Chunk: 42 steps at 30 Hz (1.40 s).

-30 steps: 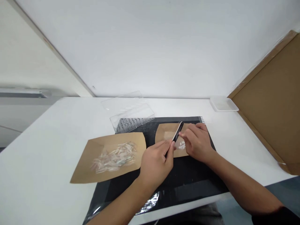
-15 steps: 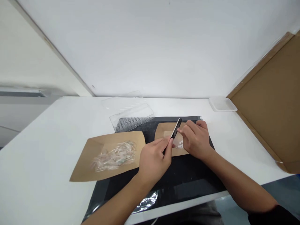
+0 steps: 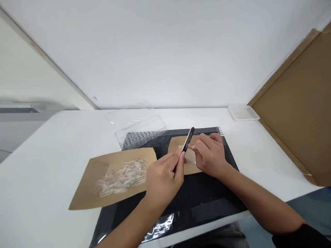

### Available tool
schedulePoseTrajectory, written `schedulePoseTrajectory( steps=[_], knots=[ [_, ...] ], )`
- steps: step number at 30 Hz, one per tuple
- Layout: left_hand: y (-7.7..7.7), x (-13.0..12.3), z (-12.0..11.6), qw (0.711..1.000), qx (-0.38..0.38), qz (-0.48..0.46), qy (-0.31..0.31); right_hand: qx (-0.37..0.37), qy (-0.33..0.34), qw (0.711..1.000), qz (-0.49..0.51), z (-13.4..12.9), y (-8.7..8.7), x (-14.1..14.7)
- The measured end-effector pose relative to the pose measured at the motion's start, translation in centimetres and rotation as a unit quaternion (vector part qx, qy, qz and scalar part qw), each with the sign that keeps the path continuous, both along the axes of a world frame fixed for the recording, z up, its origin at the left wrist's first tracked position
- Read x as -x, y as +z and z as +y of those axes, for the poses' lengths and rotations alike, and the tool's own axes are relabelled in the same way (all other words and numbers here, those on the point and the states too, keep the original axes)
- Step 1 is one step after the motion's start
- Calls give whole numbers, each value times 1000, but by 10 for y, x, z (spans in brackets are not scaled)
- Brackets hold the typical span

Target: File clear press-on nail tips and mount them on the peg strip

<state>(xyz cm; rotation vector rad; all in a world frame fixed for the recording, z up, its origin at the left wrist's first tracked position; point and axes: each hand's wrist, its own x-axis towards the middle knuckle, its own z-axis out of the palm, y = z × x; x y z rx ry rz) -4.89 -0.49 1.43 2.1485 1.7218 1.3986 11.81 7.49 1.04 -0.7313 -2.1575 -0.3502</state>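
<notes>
We grip the black nail file [image 3: 188, 139] in our left hand [image 3: 161, 182], fingers closed around its lower end, and it now stands more upright than a moment ago. Our right hand [image 3: 209, 155] has closed in, its fingertips [image 3: 192, 146] pinched together against the file; whether they hold anything we cannot tell. Below lies the kraft paper [image 3: 181, 146] on the black mat [image 3: 204, 193].

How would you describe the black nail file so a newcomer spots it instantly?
On the table, a black mat carries two brown paper sheets. Above the farther sheet, the left hand pinches a slim black nail file, the only narrow dark stick.
</notes>
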Motion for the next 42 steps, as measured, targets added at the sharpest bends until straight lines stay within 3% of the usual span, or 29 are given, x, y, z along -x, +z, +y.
schedulePoseTrajectory(
  steps=[6,15,26,38,42],
  knots=[
    [5,-1,-3,1000,-1,-25,1,14,9,1000,22,-2,4,1],
    [1,-5,-3,999,9,-37,-11,17,-7,999,28,4,7,-5],
    [-5,-7,-6,999,-4,33,1,-12,-22,999,33,7,8,-13],
    [-5,-6,-2,1000,6,14,-13,11,9,998,-59,-5,4,-11],
    [-3,-8,-3,1000,-17,17,-15,-9,-37,999,-37,-2,10,-13]
  ],
)
